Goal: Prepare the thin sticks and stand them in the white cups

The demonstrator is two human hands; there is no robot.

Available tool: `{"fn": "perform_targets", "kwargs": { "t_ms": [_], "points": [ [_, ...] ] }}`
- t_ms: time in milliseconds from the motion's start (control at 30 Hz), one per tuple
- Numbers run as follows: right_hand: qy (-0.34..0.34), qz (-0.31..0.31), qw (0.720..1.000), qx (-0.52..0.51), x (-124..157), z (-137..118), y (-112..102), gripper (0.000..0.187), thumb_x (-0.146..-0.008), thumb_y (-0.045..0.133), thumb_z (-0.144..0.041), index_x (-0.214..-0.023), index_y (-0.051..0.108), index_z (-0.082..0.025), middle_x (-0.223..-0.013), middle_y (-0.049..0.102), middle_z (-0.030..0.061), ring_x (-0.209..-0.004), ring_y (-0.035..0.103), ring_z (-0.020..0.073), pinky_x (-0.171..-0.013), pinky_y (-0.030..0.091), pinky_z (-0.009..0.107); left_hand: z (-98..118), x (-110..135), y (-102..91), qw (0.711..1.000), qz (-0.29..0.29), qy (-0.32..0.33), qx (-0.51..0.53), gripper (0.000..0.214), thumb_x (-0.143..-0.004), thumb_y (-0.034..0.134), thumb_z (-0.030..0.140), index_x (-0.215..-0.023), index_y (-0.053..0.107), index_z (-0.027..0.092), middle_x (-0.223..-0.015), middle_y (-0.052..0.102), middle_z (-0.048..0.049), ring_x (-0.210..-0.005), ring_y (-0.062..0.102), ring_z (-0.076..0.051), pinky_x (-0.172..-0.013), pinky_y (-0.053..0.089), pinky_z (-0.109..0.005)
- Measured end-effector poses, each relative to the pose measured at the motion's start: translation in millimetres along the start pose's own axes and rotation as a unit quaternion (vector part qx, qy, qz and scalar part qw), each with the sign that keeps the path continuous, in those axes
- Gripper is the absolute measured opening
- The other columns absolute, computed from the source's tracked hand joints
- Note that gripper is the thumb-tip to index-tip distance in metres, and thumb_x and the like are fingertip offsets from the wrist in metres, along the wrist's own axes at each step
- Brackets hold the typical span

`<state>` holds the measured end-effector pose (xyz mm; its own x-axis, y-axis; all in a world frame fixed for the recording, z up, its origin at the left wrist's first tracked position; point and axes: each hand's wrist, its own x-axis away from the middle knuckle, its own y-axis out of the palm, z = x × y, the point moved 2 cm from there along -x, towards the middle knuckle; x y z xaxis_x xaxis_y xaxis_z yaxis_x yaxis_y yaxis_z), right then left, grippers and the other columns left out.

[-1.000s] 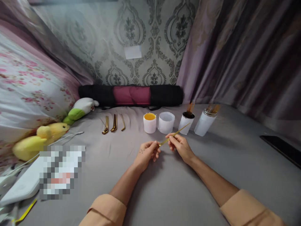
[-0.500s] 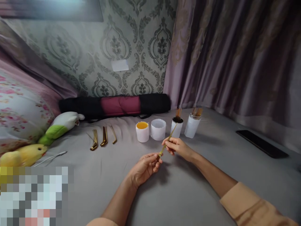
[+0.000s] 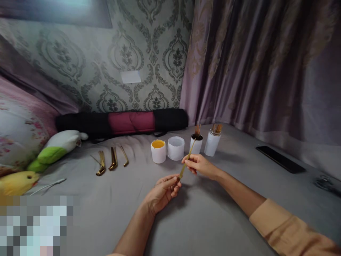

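A thin gold-yellow stick [image 3: 189, 153] slants up and away between my hands over the grey sheet. My left hand [image 3: 166, 193] pinches its lower end between thumb and fingers, which partly hide that end. Higher up, my right hand [image 3: 198, 165] grips the stick with its fingertips. Behind the right hand stands a white cup with a dark inside [image 3: 195, 145], holding thin brown sticks. Beside it, a white container [image 3: 212, 144] holds more brown and orange sticks. Left of these are a translucent white tub [image 3: 176, 149] and a white tub with orange inside [image 3: 158, 153].
Gold bent sticks lie in two bundles [image 3: 100, 164] [image 3: 113, 160], with a single bent stick [image 3: 124, 156] beside them. A black and maroon roll [image 3: 130, 122] lies along the wall. Plush toys [image 3: 57, 145] and a white cable [image 3: 50, 185] are left; a black phone-like slab [image 3: 279, 159] is right.
The view has turned slightly right, so things sit farther left. Both hands keep their hold on the stick, with little visible movement.
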<state>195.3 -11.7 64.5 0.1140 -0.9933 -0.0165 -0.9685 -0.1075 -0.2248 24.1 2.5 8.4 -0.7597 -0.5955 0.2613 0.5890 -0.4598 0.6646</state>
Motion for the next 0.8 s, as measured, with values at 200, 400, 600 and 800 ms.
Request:
{"fn": "perform_targets", "kwargs": {
  "t_ms": [200,400,600,800],
  "points": [
    [-0.026,0.064,0.998,-0.002,-6,-11,-18,0.032,-0.075,0.054,-0.043,-0.089,0.058,-0.014,-0.063,0.05,-0.0029,-0.046,0.042,0.0047,-0.041,0.032,0.018,1,1,0.1,1.0,0.011,-0.003,0.015,0.02,-0.074,0.059,0.015,-0.093,0.056,0.008,-0.07,0.056,-0.0052,-0.051,0.046,-0.004,-0.046,0.035,-0.015],
    [-0.043,0.133,0.99,0.005,-10,-26,-41,0.034,-0.077,0.052,-0.045,-0.089,0.06,-0.015,-0.068,0.056,-0.0002,-0.045,0.044,0.0046,-0.039,0.034,0.017,2,1,1.4,1.0,0.026,-0.007,0.012,0.018,-0.074,0.059,0.015,-0.091,0.057,0.008,-0.071,0.055,-0.0053,-0.052,0.046,-0.004,-0.045,0.035,-0.014],
    [-0.051,0.181,0.982,-0.013,-13,-34,-53,0.035,-0.075,0.053,-0.047,-0.084,0.061,-0.014,-0.07,0.059,0.002,-0.044,0.045,0.0046,-0.038,0.035,0.018,1,0,-1.4,1.0,0.02,-0.012,0.016,0.019,-0.075,0.06,0.016,-0.092,0.056,0.009,-0.071,0.056,-0.0049,-0.052,0.047,-0.004,-0.045,0.036,-0.013],
    [-0.04,0.2,0.979,-0.014,-15,-36,-50,0.031,-0.074,0.056,-0.045,-0.079,0.059,-0.014,-0.069,0.06,0.0023,-0.042,0.044,0.0041,-0.036,0.034,0.017,1,0,-1.3,0.999,0.026,-0.012,0.014,0.021,-0.074,0.06,0.017,-0.094,0.055,0.011,-0.073,0.058,-0.005,-0.055,0.05,-0.005,-0.051,0.04,-0.015]
  ]
}}
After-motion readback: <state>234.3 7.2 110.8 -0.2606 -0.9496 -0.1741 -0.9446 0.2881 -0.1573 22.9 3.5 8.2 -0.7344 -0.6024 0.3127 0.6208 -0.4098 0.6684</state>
